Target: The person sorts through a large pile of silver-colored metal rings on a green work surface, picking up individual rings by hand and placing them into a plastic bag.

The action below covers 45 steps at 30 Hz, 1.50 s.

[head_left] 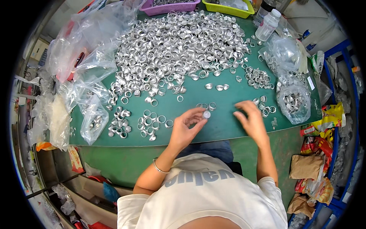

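Between the thumb and fingers of my left hand [189,126] is a silver ring [206,114], its round flat face turned up. Just beyond it a loose ring [212,106] lies on the green tabletop [223,131], with others partly behind my fingertips. My right hand [251,119] hovers to the right with thumb and fingers apart, nothing in it. A small group of rings [264,107] lies beside its fingers. Farther off spreads a large heap of silver rings [171,45]. Left of my left hand sit a cluster of open bands [151,122] and a cluster of wider-topped rings [119,124].
Clear plastic bags [95,49] crowd the left side; a bag of rings [293,100] stands at the right. A purple basket [167,8] and a yellow-green basket [230,9] line the far edge, near a white bottle [268,26]. A blue rack [337,145] flanks the table's right.
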Tool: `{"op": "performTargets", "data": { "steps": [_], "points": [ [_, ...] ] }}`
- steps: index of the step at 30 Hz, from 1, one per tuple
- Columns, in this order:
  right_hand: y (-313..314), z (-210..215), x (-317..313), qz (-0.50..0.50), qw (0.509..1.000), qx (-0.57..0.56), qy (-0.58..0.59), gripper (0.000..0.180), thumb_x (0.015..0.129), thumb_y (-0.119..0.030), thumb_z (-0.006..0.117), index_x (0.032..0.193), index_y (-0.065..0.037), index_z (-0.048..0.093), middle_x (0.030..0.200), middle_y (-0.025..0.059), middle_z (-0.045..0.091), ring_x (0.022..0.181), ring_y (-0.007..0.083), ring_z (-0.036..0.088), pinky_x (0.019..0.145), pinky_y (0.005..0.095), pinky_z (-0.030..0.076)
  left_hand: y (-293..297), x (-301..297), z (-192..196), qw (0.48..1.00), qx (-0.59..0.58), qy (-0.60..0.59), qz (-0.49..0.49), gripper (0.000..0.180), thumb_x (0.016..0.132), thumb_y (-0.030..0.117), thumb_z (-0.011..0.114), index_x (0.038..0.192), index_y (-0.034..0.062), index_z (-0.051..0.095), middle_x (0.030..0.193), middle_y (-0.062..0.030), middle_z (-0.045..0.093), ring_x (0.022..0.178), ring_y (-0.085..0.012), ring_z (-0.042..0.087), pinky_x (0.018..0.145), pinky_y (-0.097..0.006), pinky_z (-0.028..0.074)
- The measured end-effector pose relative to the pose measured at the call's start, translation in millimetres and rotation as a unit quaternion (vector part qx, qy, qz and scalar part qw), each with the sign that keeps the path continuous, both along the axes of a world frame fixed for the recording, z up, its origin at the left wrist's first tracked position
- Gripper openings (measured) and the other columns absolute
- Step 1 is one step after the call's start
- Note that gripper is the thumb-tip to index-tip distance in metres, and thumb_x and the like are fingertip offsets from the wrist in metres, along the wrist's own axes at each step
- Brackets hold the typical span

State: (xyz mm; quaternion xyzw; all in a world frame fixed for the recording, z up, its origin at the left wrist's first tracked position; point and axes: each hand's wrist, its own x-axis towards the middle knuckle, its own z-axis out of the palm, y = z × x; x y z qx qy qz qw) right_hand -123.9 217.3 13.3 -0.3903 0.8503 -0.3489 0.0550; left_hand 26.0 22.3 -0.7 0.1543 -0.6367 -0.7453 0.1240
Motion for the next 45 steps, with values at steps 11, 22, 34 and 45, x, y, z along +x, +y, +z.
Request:
{"op": "performTargets", "data": {
  "steps": [11, 22, 34, 45],
  "points": [
    [-55, -6, 13, 0.094, 0.995, -0.032, -0.003, 0.039, 0.07, -0.003, 0.072, 0.107, -0.002, 0.06, 0.105, 0.0112, 0.056, 0.097, 0.0309, 0.052, 0.085, 0.0377, 0.044, -8, 7, -19, 0.969, -0.204, -0.08, 0.118, 0.029, 0.082, -0.007, 0.062, 0.11, -0.0024, 0.06, 0.095, -0.0082, 0.062, 0.087, -0.0132, 0.061, 0.075, -0.025, 0.051],
    [-58, -26, 15, 0.093, 0.994, -0.015, -0.062, 0.036, 0.07, -0.001, 0.071, 0.104, -0.002, 0.059, 0.1, 0.011, 0.052, 0.094, 0.031, 0.054, 0.08, 0.0409, 0.046, -9, -23, -26, 0.907, -0.415, -0.067, 0.037, 0.018, 0.077, 0.003, 0.069, 0.093, -0.0015, 0.063, 0.085, -0.0118, 0.054, 0.081, -0.0291, 0.053, 0.071, -0.038, 0.045],
    [-60, -20, 15, 0.143, 0.989, 0.031, -0.02, 0.033, 0.073, -0.003, 0.071, 0.103, -0.003, 0.059, 0.1, 0.0094, 0.05, 0.094, 0.0294, 0.052, 0.079, 0.0407, 0.045, -15, -26, -24, 0.878, -0.473, -0.071, 0.009, 0.022, 0.073, 0.004, 0.072, 0.094, 0.001, 0.064, 0.086, -0.0113, 0.055, 0.083, -0.03, 0.053, 0.074, -0.038, 0.045],
    [-58, -17, 17, 0.13, 0.991, 0.011, -0.036, 0.032, 0.071, -0.004, 0.072, 0.1, -0.002, 0.059, 0.099, 0.009, 0.051, 0.094, 0.029, 0.052, 0.079, 0.0398, 0.045, -29, -14, -24, 0.922, -0.38, -0.069, 0.011, 0.033, 0.072, -0.005, 0.069, 0.103, 0.0019, 0.061, 0.094, -0.0107, 0.053, 0.081, -0.0253, 0.056, 0.071, -0.035, 0.047]
  ]
}}
